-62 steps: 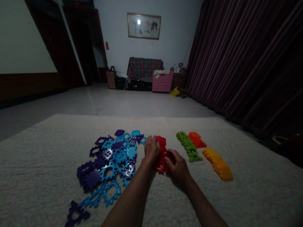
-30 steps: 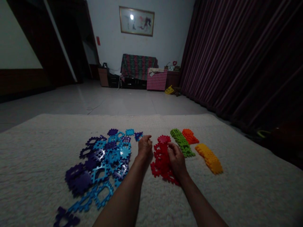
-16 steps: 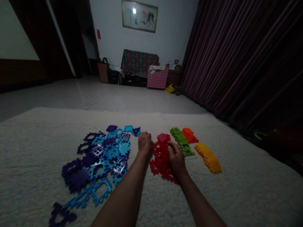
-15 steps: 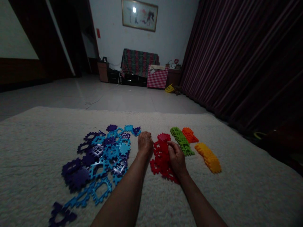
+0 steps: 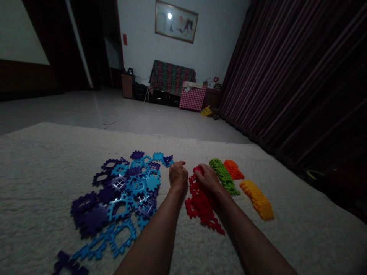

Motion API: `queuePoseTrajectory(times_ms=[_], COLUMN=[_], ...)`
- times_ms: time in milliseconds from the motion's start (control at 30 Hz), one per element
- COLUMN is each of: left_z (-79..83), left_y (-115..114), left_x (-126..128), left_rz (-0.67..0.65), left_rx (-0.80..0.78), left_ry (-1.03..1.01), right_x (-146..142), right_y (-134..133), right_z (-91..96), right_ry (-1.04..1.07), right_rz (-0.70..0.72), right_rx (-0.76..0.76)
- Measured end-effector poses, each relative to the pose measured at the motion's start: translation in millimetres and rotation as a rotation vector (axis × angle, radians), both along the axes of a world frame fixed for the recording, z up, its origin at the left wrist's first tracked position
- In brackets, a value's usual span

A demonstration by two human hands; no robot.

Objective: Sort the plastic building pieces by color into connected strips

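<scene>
Red gear-edged plastic building pieces (image 5: pixel 202 206) lie overlapped in a row on the pale mat. My right hand (image 5: pixel 208 177) is at the far end of this row, with its thumb and fingers closed around a red piece there. My left hand (image 5: pixel 178 175) rests just left of the red row, its fingers curled in; whatever may be inside them is hidden. Left of that hand spreads a loose heap of blue and purple pieces (image 5: pixel 151 182), some shaped like window frames. To the right of my right hand are green pieces (image 5: pixel 225 177) in an overlapping row.
Orange pieces (image 5: pixel 233 169) and a row of yellow pieces (image 5: pixel 257 200) lie farther right on the mat (image 5: pixel 298 214). Beyond the mat is a tiled floor with a thin cable, then a low cabinet under cloths (image 5: pixel 172 78). A dark curtain (image 5: pixel 258 76) hangs at the right.
My right hand has moved from the red row's right side to its far end, over the piece there. The left hand stays beside the row. The view has shifted and tilted slightly.
</scene>
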State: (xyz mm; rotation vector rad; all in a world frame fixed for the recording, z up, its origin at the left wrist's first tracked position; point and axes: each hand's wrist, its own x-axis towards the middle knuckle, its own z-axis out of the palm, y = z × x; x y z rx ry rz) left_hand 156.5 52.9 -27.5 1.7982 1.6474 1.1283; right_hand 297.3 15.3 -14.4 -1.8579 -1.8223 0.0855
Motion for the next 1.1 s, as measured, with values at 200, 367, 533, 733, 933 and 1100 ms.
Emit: queuePoseTrajectory(times_ms=[200,367,533,733,933,1100], left_z=[1.6,5.8,7.9,6.9,4.7,2.6], left_y=[1,1,1,1,3,5], left_x=[-1,-2,-2,-2,-2,-2], left_rz=[0.002,0.032,0.054,0.061,0.075,0.076], left_rx=[-0.006,-0.045,-0.043,-0.034,-0.007,-0.008], left_ry=[-0.028,-0.097,-0.14,-0.143,-0.121,-0.134], right_x=[-15,-21,-2,18,19,17], right_y=[-25,-37,-27,15,37,39], right_z=[0.4,4.7,20.1,27.3,14.5,15.5], right_ry=[0.017,0.098,0.172,0.046,-0.036,-0.085], right_rz=[0.091,0.11,0.068,0.131,0.066,-0.035], right_rx=[0.006,0.013,0.061,0.03,-0.073,-0.18])
